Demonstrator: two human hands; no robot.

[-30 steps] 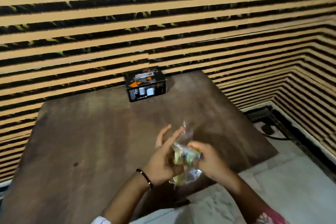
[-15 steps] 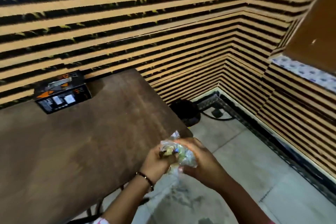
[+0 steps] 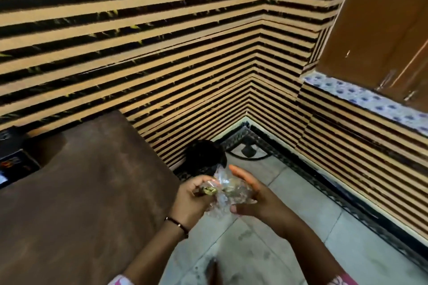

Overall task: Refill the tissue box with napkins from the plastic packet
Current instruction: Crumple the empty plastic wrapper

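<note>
Plastic packet [image 3: 228, 192] lies crumpled crosswise between both hands, left [image 3: 192, 199] pinching, right [image 3: 252, 196] cupping

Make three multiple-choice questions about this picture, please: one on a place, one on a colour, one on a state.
1. Where is the black box?
A. On the floor
B. On the brown table, at the far left
C. On the window sill

2. What colour is the band on the left wrist?
A. Black
B. White
C. Yellow

3. How is the plastic packet held?
A. It lies on the table
B. Left hand alone
C. Between both hands

Key: 1 B, the box sits on the table by the striped wall. 2 A, the wristband is dark. 3 C, the left hand grips one end and the right hand cups the other.
</note>
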